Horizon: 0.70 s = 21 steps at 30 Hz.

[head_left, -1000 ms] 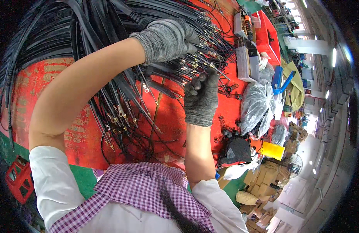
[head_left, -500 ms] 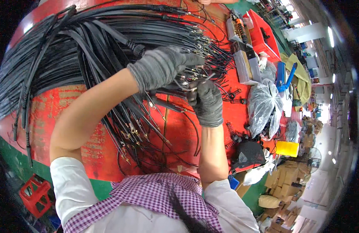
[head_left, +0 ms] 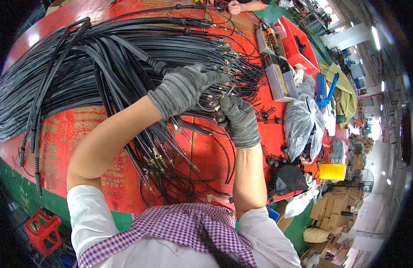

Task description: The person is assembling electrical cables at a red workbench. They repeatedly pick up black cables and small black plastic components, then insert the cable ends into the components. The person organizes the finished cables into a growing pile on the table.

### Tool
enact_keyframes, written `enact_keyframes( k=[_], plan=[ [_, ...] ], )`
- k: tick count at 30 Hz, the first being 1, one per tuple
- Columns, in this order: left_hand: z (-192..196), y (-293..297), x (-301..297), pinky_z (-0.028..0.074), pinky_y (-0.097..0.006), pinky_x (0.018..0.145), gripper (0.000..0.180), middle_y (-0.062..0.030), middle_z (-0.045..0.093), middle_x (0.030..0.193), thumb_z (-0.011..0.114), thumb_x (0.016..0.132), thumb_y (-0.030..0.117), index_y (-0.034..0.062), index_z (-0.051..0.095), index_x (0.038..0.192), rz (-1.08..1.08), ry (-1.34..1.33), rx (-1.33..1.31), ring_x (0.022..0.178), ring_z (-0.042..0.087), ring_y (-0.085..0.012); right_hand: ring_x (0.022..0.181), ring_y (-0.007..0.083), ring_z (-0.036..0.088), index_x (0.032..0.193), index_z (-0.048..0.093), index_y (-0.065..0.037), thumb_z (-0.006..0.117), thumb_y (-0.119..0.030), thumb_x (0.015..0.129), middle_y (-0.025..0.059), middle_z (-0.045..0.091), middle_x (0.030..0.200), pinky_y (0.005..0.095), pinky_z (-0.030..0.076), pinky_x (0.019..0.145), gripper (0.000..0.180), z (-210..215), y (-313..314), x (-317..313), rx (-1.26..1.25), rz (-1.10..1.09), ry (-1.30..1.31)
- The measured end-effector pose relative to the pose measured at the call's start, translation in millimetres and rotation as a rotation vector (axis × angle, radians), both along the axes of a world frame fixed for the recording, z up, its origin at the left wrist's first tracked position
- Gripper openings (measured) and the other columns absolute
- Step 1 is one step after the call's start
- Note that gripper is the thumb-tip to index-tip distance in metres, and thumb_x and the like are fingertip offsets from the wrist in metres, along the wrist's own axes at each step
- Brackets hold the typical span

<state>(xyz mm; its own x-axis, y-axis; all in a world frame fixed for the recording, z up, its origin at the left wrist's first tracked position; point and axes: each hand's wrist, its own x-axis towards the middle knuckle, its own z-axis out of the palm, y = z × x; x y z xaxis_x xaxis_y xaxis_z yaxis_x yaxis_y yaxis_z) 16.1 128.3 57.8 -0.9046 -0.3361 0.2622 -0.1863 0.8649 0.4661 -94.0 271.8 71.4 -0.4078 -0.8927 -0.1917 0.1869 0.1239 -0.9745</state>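
Both my hands wear grey knit gloves over a red worktable (head_left: 77,129). My left hand (head_left: 184,87) is closed around a bunch of thin black cables (head_left: 126,58) near their metal end fittings. My right hand (head_left: 238,120) sits just to the right of it, fingers pinched on the metal tips of the same cables. The large cable bundle fans out from my hands to the far left of the table. More loose cable ends (head_left: 166,165) hang below my hands toward my chest.
A clear plastic bag (head_left: 302,127) of parts lies right of my hands, with grey metal blocks (head_left: 278,76) and a red tray (head_left: 302,44) beyond. Another person's hand (head_left: 235,6) rests at the table's far edge. Cardboard boxes (head_left: 331,219) and a yellow bin (head_left: 331,172) stand lower right.
The view has shifted so the table and cable bundle sit lower in frame. Both hands stay together on the cable ends, now a little lower in the picture.
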Motion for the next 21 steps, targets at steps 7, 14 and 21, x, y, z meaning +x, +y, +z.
enact_keyframes(
  k=[7, 14, 21],
  plan=[
    [-3, -2, 2, 0.047, -0.032, 0.076, 0.035, -0.0101, 0.059, 0.096, 0.047, 0.08, 0.008, 0.0146, 0.053, 0.114, -0.098, 0.12, -0.035, 0.085, 0.056, -0.0259, 0.052, 0.0068, 0.047, 0.082, 0.058, -0.004, 0.063, -0.034, 0.08, -0.0007, 0.052, 0.062, 0.0178, 0.036, 0.044, 0.03, -9, -8, -13, -0.047, -0.006, -0.109],
    [37, 13, 1, 0.044, -0.032, 0.083, 0.03, -0.0098, 0.057, 0.095, 0.045, 0.081, 0.008, 0.0124, 0.055, 0.109, 0.136, 0.088, 1.279, 0.091, 0.054, -0.0253, 0.061, 0.0087, 0.048, 0.098, 0.054, -0.006, 0.061, -0.037, 0.08, 0.0, 0.053, 0.071, 0.0196, 0.04, 0.051, 0.036, -29, -18, 32, -0.406, -0.246, -0.398],
    [35, 10, 5, 0.043, -0.033, 0.083, 0.043, -0.0137, 0.051, 0.102, 0.046, 0.078, 0.0, 0.0172, 0.054, 0.116, -0.006, 0.064, 0.939, 0.093, 0.053, -0.0272, 0.057, 0.0114, 0.048, 0.093, 0.055, -0.006, 0.052, -0.039, 0.086, 0.0018, 0.054, 0.069, 0.0245, 0.04, 0.05, 0.034, -31, -16, 40, -0.332, -0.304, -0.002]
  ],
)
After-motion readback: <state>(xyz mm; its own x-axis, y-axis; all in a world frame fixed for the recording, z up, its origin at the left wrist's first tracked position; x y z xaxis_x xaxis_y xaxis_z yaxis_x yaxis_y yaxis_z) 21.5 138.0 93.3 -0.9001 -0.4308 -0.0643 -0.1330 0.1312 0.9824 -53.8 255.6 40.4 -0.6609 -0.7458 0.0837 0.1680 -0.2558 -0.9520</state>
